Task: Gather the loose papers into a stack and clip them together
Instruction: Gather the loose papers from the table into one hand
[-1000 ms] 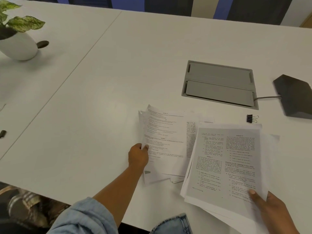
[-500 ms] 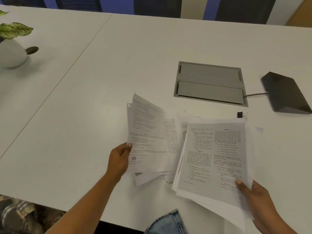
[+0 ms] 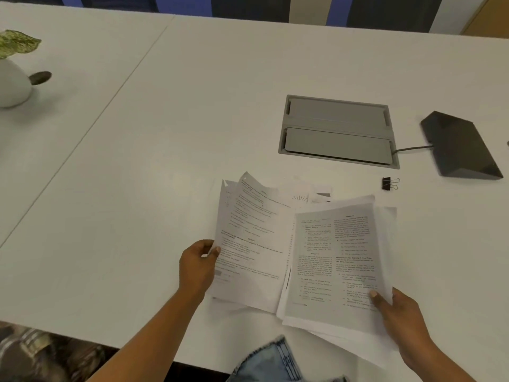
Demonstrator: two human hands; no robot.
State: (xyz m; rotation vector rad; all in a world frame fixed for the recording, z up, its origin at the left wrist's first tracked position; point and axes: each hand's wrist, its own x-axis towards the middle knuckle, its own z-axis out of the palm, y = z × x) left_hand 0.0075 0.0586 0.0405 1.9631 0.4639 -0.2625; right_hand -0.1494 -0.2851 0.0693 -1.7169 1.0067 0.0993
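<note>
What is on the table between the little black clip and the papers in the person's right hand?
Nothing: in the head view, only bare white table separates the binder clip from the top corner of the papers held in the right hand.

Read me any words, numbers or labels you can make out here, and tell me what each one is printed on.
No text here can be read.
Left hand's sheets: printed lines, too blurred to read.
Right hand's sheets: two printed columns, too blurred to read.
Binder clip, grey cable hatch, black wedge-shaped device: no visible markings.
</note>
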